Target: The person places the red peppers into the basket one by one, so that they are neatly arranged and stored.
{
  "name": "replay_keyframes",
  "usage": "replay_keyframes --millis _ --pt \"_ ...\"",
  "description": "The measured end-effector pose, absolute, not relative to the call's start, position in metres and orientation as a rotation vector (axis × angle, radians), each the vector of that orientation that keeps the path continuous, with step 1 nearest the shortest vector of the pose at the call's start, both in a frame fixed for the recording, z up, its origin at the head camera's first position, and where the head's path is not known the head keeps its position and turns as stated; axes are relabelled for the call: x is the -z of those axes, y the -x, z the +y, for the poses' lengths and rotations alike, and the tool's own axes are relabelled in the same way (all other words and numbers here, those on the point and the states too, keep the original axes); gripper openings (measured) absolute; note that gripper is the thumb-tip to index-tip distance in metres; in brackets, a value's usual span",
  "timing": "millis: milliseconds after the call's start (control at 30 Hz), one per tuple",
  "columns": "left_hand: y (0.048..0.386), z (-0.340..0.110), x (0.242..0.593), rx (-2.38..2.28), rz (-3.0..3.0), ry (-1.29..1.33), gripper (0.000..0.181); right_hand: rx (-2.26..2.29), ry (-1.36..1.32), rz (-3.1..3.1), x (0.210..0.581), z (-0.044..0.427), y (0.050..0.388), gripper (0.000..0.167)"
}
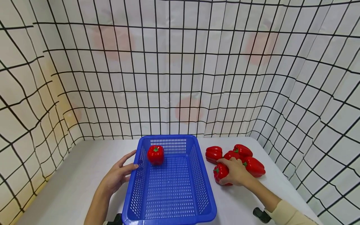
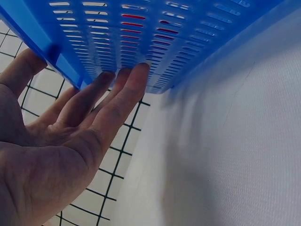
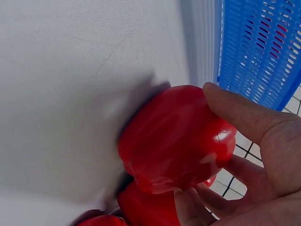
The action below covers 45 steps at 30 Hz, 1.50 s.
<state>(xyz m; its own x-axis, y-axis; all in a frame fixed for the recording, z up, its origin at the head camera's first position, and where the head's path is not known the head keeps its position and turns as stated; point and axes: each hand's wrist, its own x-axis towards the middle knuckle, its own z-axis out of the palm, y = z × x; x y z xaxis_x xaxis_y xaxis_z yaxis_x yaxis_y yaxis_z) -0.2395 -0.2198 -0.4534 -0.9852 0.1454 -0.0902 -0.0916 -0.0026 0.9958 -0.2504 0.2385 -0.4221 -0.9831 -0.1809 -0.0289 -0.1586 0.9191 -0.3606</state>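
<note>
A blue plastic basket [image 1: 168, 187] with slotted walls stands on the white table, holding one red bell pepper [image 1: 155, 155] near its far left corner. At its left side, my left hand [image 1: 115, 176] touches the rim with the thumb, and its fairly straight fingers [image 2: 124, 96] lie against the outer wall. To the right of the basket, my right hand [image 1: 236, 172] grips another red bell pepper [image 3: 174, 139] between thumb and fingers. This held pepper is low over the table or on it; I cannot tell which.
More red bell peppers lie just beyond my right hand, among them a left one [image 1: 213, 154], a far one [image 1: 243, 150] and a right one [image 1: 254, 167]. Black netting [image 1: 182, 75] over white sheeting rises behind the table and along both sides.
</note>
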Motion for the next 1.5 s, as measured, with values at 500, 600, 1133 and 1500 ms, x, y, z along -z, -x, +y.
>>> replay_keyframes --millis 500,600,1133,1500 --pt "0.240 -0.220 0.454 -2.123 2.080 -0.061 0.078 0.565 0.287 3.019 0.404 0.235 0.246 0.080" --pt "0.240 -0.221 0.454 -2.123 2.079 -0.063 0.078 0.559 0.305 3.031 0.397 0.234 0.246 0.080" --pt "0.241 -0.220 0.455 -2.132 2.068 -0.066 0.079 0.614 0.354 3.074 0.357 0.230 0.262 0.081" --pt "0.240 -0.221 0.455 -2.133 2.069 -0.077 0.078 0.709 0.343 3.091 0.332 0.214 0.276 0.082"
